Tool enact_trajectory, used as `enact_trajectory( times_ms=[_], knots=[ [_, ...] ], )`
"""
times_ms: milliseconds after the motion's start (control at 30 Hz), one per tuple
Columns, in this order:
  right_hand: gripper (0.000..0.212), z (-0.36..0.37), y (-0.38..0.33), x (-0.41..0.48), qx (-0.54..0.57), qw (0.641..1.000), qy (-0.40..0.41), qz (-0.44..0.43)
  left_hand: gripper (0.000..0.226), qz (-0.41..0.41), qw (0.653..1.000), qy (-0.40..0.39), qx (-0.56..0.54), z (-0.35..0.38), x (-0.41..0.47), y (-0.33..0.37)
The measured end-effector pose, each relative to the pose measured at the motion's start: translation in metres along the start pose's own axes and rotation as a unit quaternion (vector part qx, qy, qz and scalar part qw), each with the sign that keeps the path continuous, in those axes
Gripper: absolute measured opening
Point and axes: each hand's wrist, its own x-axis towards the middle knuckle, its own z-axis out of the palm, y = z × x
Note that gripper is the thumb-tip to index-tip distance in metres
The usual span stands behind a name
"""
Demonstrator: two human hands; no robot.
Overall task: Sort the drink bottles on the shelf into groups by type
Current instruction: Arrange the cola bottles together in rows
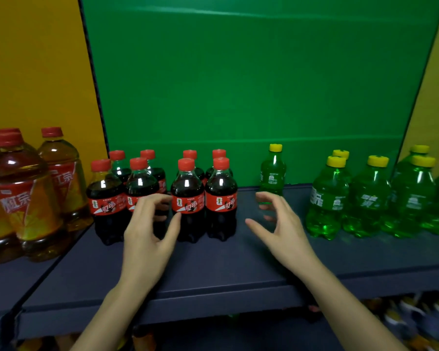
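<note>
Both hands hold nothing. The left hand (150,224), fingers loosely spread, sits at the front cola bottles (188,196) mid-shelf (238,262). The right hand (276,221), open and curved, hovers just before the lone green bottle (273,173) near the back edge.

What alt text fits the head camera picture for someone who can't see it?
Two bare hands hover over a dark shelf: the left hand by the cola bottles, the right hand open near a lone green soda bottle. Tea bottles stand far left, more green bottles right.
</note>
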Motion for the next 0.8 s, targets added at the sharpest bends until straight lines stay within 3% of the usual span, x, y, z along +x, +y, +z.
enact_trajectory(
  times_ms=[167, 333, 567, 800],
  knots=[
    [0.039, -0.046, 0.005, -0.009, -0.026, 0.992, 0.118, -0.035, 0.008, 0.030, 0.992, -0.053, -0.107, 0.022, 0.005, 0.044],
    [0.046, -0.085, 0.027, -0.009, -0.070, 0.976, 0.208, -0.020, 0.020, 0.008, 0.976, -0.148, -0.162, 0.079, 0.018, 0.070],
    [0.067, -0.101, 0.061, -0.003, -0.090, 0.987, 0.130, -0.005, 0.063, -0.159, 0.962, -0.181, -0.126, 0.181, 0.069, 0.075],
    [0.073, -0.103, 0.074, -0.002, -0.071, 0.994, 0.078, 0.011, 0.077, -0.204, 0.967, -0.136, -0.071, 0.240, 0.108, 0.065]
  ],
)
